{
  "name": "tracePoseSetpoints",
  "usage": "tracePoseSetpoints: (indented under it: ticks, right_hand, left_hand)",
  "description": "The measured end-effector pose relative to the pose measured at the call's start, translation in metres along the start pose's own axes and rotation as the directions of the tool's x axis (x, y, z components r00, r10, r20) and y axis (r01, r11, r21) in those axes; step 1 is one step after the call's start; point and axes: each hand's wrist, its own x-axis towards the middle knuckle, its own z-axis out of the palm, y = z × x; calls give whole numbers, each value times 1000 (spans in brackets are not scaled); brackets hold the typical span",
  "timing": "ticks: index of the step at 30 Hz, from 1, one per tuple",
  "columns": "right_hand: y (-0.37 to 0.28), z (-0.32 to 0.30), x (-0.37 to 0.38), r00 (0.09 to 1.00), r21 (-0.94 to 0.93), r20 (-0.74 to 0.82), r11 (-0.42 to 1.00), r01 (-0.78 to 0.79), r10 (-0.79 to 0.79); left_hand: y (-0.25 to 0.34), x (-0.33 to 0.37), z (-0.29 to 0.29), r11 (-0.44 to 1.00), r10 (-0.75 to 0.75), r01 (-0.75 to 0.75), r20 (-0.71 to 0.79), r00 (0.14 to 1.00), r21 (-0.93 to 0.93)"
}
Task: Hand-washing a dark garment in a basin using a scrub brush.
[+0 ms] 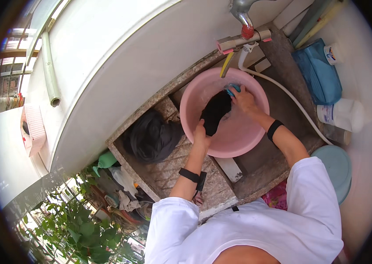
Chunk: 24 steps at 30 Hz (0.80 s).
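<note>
A pink basin stands in the stone sink. Inside it lies a long black item, like a shoe or folded cloth; I cannot make out which. My left hand is closed on its near end, at the basin's near left rim. At the far end, my right hand grips a small blue brush, touching or almost touching the black item. Some shallow water seems to lie in the basin. Above it, the end of a yellow hose hangs down over the far rim.
A tap with a splitter feeds a white hose curving right. Dark grey cloth sits on the ribbed washboard at left. Along the right are a blue bag, a white bottle and a pale green lid.
</note>
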Motion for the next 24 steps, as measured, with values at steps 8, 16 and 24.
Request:
tracePoseSetpoints:
  ticks: [8, 16, 24]
  right_hand:
    - [2, -7, -27, 986, 259, -114, 962, -91, 124]
    - [-77, 32, -37, 971, 332, -38, 913, 237, -238]
    - [-16, 9, -5, 974, 185, -199, 980, -69, 106]
  left_hand:
    - [-23, 11, 7, 632, 284, -328, 183, 941, 702]
    - [2, 7, 9, 971, -177, 166, -49, 983, -172]
    - [-4, -5, 10, 960, -205, 186, -69, 976, -209]
